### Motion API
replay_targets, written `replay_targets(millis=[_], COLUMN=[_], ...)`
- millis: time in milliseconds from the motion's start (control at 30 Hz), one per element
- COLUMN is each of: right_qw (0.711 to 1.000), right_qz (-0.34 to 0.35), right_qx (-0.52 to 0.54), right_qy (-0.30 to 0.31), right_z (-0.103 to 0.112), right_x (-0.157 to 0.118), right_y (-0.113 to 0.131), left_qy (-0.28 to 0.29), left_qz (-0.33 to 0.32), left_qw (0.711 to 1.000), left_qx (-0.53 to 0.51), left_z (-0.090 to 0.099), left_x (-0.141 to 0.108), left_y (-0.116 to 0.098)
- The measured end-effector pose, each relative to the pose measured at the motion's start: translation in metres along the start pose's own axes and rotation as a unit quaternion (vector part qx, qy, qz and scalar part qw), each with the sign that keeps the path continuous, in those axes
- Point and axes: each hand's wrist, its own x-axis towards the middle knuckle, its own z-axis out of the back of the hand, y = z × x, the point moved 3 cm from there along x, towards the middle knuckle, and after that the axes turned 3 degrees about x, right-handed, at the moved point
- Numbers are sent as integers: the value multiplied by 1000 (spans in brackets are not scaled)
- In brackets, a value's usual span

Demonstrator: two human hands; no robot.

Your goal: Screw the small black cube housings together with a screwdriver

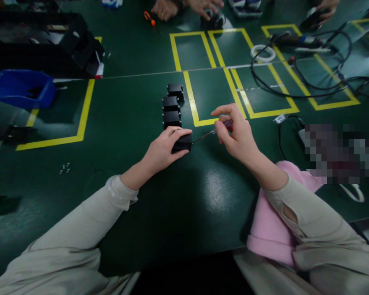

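On the table (135, 106), the left hand (161, 148) clasps and the right hand (238, 135) pinches; the clasped block (184, 140), nearest of a row (172, 118), seems long left to right, its right end facing the pinched screwdriver (214, 131); the clasp presumably steadies it against the tip.

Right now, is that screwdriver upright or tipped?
The screwdriver is tipped: it slants from the right hand toward the black block under the left hand. Whether its tip is touching, I cannot tell.
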Motion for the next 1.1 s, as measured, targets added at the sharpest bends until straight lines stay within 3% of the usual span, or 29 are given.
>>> replay_targets(millis=[1100], right_qw=[1000], right_qz=[-5], right_qx=[8], right_qy=[1], right_z=[0], right_x=[1], right_y=[-2], left_qy=[2], left_qz=[1], left_qw=[1000], left_qx=[0], left_z=[0], left_x=[0], left_y=[0])
